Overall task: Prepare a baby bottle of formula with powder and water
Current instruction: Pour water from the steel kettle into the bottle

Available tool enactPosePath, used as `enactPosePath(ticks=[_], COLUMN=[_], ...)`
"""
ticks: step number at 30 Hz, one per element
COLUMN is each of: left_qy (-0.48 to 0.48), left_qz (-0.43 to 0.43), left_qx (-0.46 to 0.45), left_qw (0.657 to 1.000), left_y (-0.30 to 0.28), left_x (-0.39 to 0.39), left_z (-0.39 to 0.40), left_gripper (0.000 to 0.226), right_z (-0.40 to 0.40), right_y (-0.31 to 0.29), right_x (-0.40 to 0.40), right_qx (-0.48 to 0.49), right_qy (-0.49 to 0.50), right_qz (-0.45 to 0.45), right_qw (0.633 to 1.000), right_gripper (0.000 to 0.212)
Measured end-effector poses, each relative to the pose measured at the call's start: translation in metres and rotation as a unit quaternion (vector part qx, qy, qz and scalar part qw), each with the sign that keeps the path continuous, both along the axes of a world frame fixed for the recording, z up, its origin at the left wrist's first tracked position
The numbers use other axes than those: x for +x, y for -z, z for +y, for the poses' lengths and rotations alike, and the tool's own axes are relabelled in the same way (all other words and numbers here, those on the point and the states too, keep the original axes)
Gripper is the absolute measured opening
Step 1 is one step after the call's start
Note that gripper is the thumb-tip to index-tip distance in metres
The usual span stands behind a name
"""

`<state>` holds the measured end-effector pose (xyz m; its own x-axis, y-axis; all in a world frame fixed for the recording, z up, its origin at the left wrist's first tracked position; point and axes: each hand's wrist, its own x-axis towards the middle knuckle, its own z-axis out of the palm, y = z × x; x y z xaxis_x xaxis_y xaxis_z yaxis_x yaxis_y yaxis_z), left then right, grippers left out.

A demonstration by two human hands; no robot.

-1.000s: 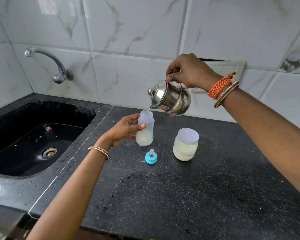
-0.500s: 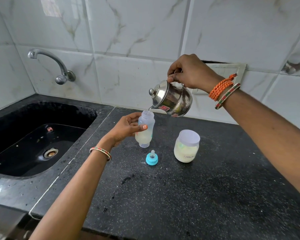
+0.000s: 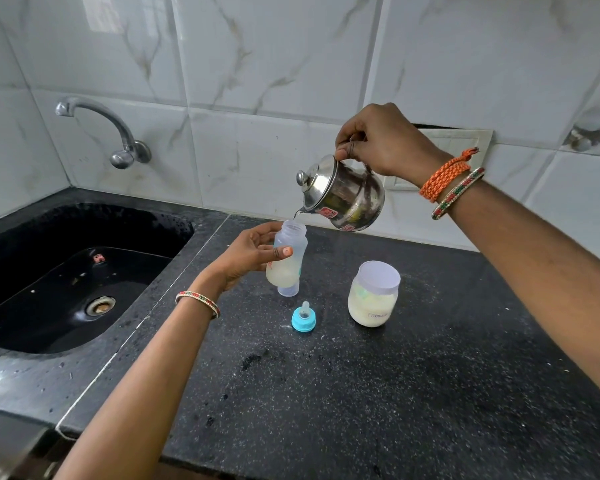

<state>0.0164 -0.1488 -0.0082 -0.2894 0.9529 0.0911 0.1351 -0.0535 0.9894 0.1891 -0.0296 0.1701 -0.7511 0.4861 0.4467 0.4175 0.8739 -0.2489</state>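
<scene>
**Water going into the bottle**

While I pour, my left hand (image 3: 246,252) grips the baby bottle (image 3: 286,261) tilted just above the counter (image 3: 395,393). Right of the bottle, my right hand (image 3: 378,140) clasps the steel kettle (image 3: 342,195), spout over the bottle's mouth. Nipple cap (image 3: 303,317) and formula jar (image 3: 373,294) sit right of the bottle; capping comes next, I judge.
</scene>
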Motion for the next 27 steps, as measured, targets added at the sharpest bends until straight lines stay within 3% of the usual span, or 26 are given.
enactPosePath(ticks=[18, 22, 25, 27], left_qy=[0.007, 0.008, 0.013, 0.014], left_qz=[-0.014, -0.023, -0.019, -0.018], left_qx=[0.016, 0.014, 0.010, 0.012], left_qw=[1.000, 1.000, 1.000, 1.000], left_y=[0.007, 0.009, 0.008, 0.008], left_x=[-0.009, -0.013, -0.017, -0.019], left_z=[0.001, 0.004, 0.004, 0.006], left_gripper=[0.036, 0.045, 0.070, 0.076], right_z=[-0.008, -0.009, -0.009, -0.009], right_y=[-0.003, -0.004, -0.005, -0.005], right_x=[-0.006, -0.007, -0.008, -0.008], right_qx=[0.024, 0.024, 0.025, 0.028], right_qy=[0.020, 0.023, 0.025, 0.027], right_qz=[-0.002, 0.000, -0.002, -0.004], right_qw=[1.000, 0.999, 0.999, 0.999], right_gripper=[0.015, 0.014, 0.014, 0.014])
